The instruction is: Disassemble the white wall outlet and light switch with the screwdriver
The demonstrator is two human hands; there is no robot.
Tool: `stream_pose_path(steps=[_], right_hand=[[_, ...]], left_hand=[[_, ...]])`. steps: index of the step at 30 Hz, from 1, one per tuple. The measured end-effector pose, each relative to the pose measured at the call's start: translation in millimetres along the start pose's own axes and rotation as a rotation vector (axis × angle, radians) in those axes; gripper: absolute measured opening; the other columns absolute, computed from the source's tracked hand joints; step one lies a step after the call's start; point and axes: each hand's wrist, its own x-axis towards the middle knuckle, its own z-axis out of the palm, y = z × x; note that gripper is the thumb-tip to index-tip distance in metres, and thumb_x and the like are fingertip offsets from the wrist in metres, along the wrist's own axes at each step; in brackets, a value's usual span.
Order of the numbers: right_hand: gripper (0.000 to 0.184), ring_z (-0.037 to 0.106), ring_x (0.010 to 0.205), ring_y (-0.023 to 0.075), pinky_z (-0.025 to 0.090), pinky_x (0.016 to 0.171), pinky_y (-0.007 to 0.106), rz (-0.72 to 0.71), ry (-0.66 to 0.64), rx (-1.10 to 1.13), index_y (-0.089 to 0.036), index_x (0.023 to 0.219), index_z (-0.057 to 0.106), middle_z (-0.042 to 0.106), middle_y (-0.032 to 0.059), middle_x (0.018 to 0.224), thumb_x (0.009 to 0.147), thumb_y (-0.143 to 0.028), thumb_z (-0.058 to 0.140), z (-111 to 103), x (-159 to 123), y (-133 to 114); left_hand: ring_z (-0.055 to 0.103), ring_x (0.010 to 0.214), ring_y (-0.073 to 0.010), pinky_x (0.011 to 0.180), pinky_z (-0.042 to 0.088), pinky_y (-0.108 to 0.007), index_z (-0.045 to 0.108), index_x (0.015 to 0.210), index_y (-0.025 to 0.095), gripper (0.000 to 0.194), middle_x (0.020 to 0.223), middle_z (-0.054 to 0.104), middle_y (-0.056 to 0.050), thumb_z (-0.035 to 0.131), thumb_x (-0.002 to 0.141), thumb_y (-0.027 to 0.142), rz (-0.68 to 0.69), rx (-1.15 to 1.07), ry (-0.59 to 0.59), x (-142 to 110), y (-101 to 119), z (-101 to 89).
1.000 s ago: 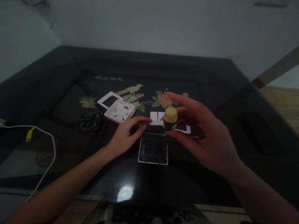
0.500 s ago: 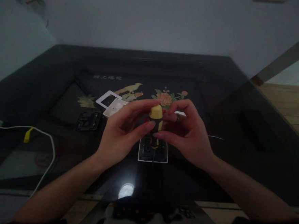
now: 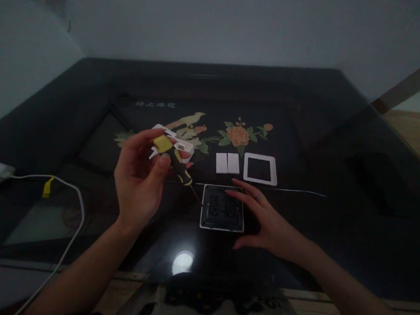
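My left hand (image 3: 142, 176) is closed round the yellow and black handle of a screwdriver (image 3: 176, 164). The screwdriver is tilted, its thin shaft pointing down to the right, and its tip is at the left edge of a wall switch (image 3: 223, 207). That switch lies with its black back up on the dark table, its white rim showing round it. My right hand (image 3: 259, 216) is at the switch's right side, fingers and thumb spread apart, two fingers over its upper right corner. Whether they touch it I cannot tell.
Two white rectangular plates (image 3: 227, 163) and a white square frame (image 3: 275, 170) lie behind the switch. More white plastic parts (image 3: 186, 148) are partly hidden behind my left hand. A white cable (image 3: 80, 203) with a yellow tag (image 3: 47, 188) runs along the left of the glossy table (image 3: 315, 241).
My left hand has moved left with the screwdriver, which went from upright to tilted. My right hand has come off the screwdriver and down to the right side of the switch.
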Motion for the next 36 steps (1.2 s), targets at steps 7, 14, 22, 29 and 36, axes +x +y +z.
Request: stream_pose_path(steps=[7,14,22,29,36], right_hand=[[0.082,0.036,0.142,0.0275,0.037,0.114,0.052,0.005,0.025,-0.004,-0.031,0.144,0.035,0.03,0.0108,0.155,0.074,-0.031,0.08,8,0,2],[0.08,0.033,0.143,0.0283,0.037,0.114,0.052,-0.002,0.029,-0.021,-0.03,0.144,0.034,0.028,0.0112,0.156,0.076,-0.029,0.077,10,-1,3],[0.077,0.035,0.143,0.0289,0.036,0.114,0.052,-0.01,0.029,-0.025,-0.028,0.144,0.036,0.03,0.0127,0.155,0.078,-0.031,0.075,9,1,3],[0.075,0.035,0.142,0.0306,0.037,0.113,0.055,-0.005,0.025,-0.015,-0.03,0.144,0.036,0.03,0.012,0.155,0.079,-0.03,0.073,9,1,3],[0.074,0.035,0.142,0.0325,0.037,0.112,0.058,-0.006,0.022,-0.013,-0.032,0.145,0.035,0.03,0.0117,0.155,0.08,-0.032,0.071,8,1,0]], left_hand=[[0.074,0.086,-0.0176,0.07,0.068,-0.029,0.064,0.115,0.029,0.029,0.109,0.067,0.0,0.069,0.088,0.021,0.046,0.013,-0.008,-8,-1,6.2],[0.074,0.086,-0.0174,0.071,0.068,-0.03,0.063,0.115,0.032,0.029,0.11,0.066,0.001,0.07,0.088,0.023,0.054,0.038,-0.027,-9,-2,7.5],[0.073,0.088,-0.0194,0.074,0.068,-0.033,0.064,0.114,0.034,0.029,0.109,0.067,0.0,0.071,0.087,0.025,0.049,0.079,-0.024,-9,2,8.2],[0.073,0.087,-0.0173,0.076,0.068,-0.031,0.064,0.117,0.027,0.03,0.109,0.067,0.0,0.069,0.088,0.017,0.141,-0.019,-0.104,-10,2,12.0],[0.074,0.095,-0.0221,0.078,0.067,-0.036,0.064,0.117,0.026,0.028,0.117,0.069,-0.005,0.066,0.09,0.02,0.176,-0.005,-0.27,-5,10,7.6]])
